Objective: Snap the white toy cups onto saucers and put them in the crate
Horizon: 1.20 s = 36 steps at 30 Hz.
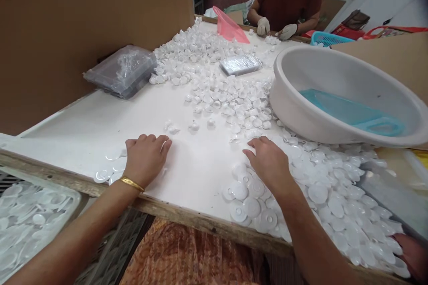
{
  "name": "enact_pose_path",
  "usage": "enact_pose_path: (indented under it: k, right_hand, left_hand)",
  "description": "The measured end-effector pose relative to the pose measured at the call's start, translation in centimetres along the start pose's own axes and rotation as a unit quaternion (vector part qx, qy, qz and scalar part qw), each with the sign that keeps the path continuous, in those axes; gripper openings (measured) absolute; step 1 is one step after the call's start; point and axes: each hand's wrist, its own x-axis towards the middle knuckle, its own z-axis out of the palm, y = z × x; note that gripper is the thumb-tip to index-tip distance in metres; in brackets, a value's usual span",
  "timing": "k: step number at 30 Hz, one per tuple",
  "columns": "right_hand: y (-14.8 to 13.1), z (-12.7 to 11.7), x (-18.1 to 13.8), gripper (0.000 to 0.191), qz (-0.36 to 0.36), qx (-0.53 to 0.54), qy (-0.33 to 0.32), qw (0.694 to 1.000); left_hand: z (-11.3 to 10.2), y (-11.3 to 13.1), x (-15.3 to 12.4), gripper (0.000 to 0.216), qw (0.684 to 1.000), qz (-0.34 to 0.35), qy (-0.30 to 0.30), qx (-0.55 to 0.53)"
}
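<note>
My left hand (145,158) rests palm down on the white table (110,120), fingers curled under, beside a few flat white plastic discs (107,169). A gold bangle sits on that wrist. My right hand (267,162) lies palm down at the edge of a big heap of white plastic discs and caps (327,191), fingers bent over some of them. Whether either hand holds a piece is hidden by its back. More white caps (214,80) spread across the middle and far side of the table.
A large pale basin (301,107) holding a teal tray stands at the right. A grey bagged box (122,71) and brown cardboard wall sit left. A tray of discs (30,218) is below left. Another person's gloved hands (274,29) work at the far end.
</note>
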Motion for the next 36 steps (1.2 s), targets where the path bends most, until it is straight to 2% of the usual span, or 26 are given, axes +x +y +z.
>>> enact_pose_path:
  k: [3, 6, 9, 11, 14, 17, 20, 25, 31, 33, 36]
  right_hand:
    - [1.7, 0.4, -0.2, 0.014, -0.051, -0.05, -0.031, 0.997]
    - [1.9, 0.9, -0.4, 0.019, -0.053, -0.055, -0.04, 0.996]
    - [1.8, 0.9, -0.4, 0.017, -0.04, -0.038, -0.049, 0.997]
    - [2.0, 0.8, -0.3, 0.013, -0.034, 0.002, -0.039, 0.999]
    - [2.4, 0.5, -0.2, 0.006, -0.011, 0.1, 0.002, 0.995]
    - [2.1, 0.3, 0.0, 0.012, 0.019, 0.172, 0.035, 0.984]
    - [1.1, 0.5, 0.3, 0.012, -0.004, 0.172, 0.059, 0.983]
    - [-0.7, 0.9, 0.2, 0.011, -0.065, 0.154, 0.124, 0.978]
    - [-3.9, 1.9, -0.6, 0.014, -0.051, 0.315, 0.061, 0.946]
    - [-5.0, 2.5, -0.7, 0.013, -0.05, 0.365, 0.05, 0.928]
    - [-6.2, 3.7, -0.9, 0.011, -0.072, 0.418, 0.054, 0.904]
  left_hand:
    - [0.2, 3.6, 1.0, 0.033, 0.995, 0.083, 0.026, -0.041]
    - [1.3, 9.0, 3.0, 0.031, 0.968, 0.191, 0.002, -0.16]
    - [2.6, 13.5, 5.1, 0.031, 0.958, 0.229, 0.008, -0.175]
    - [3.3, 14.8, 5.8, 0.024, 0.959, 0.237, 0.003, -0.156]
    - [3.4, 14.2, 5.9, 0.023, 0.963, 0.221, -0.014, -0.154]
    - [2.9, 11.7, 5.4, 0.028, 0.975, 0.185, -0.007, -0.124]
    - [2.6, 9.3, 4.5, 0.033, 0.983, 0.167, 0.002, -0.075]
    - [3.3, 7.4, 1.3, 0.039, 0.974, 0.211, 0.045, -0.069]
    - [2.7, 5.7, -3.2, 0.044, 0.965, 0.219, 0.025, -0.144]
    - [2.1, 5.1, -3.8, 0.042, 0.962, 0.19, 0.008, -0.193]
    - [1.5, 4.6, -3.6, 0.036, 0.949, 0.103, 0.0, -0.297]
